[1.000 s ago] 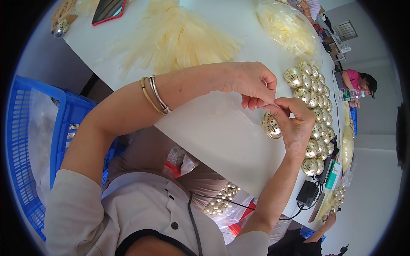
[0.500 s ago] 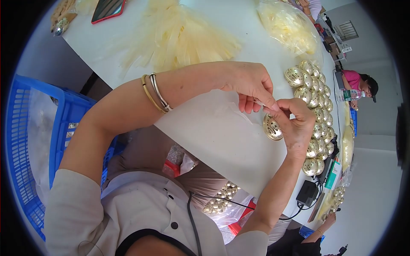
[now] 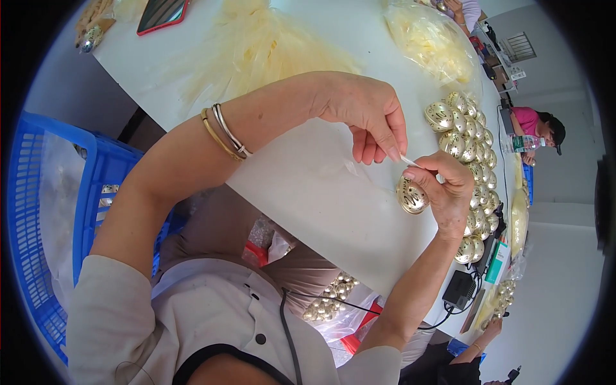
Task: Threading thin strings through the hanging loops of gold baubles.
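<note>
While the head camera looks down over a white table (image 3: 308, 192), the right hand (image 3: 443, 192) curls around a gold openwork ball (image 3: 411, 195), its fingers closed on the ball just above the table's near edge. The left hand (image 3: 366, 115) reaches across from the left, thumb and fingertips pinched on a thin pale strip (image 3: 410, 161) whose other end meets the right hand's thumb, right over the ball. Two bangles (image 3: 224, 133), one gold and one silver, sit on the left forearm. Just beyond the right hand, a row of more gold balls (image 3: 465, 138) runs along the right side of the table. A loose heap of pale yellow strips (image 3: 256, 45) lies farther back, with a clear bag of the same strips (image 3: 430, 38) to its right and a phone in a red case (image 3: 162, 13) at the far left corner. A blue plastic crate (image 3: 58, 212) stands at the person's left, below the table. Another bag of gold balls (image 3: 330, 301) rests in the person's lap.
</note>
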